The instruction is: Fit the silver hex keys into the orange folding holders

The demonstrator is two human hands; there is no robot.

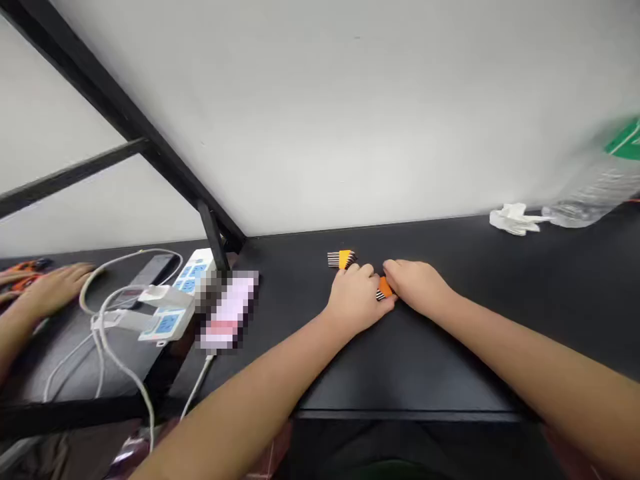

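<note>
Grip clenched: left hand and right hand both grasp orange rod holder over black counter; second rod holder lies at its ten o'clock, phone at nine.

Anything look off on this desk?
Minor clutter only. A crumpled white tissue lies near the wall at right, beside the clear bottle, like stray litter. At left, white cables loop untidily by the power strip, one hanging over the front edge. No spill visible.

bright wall, soft sheen on black tabletop, blurry bottle
</note>
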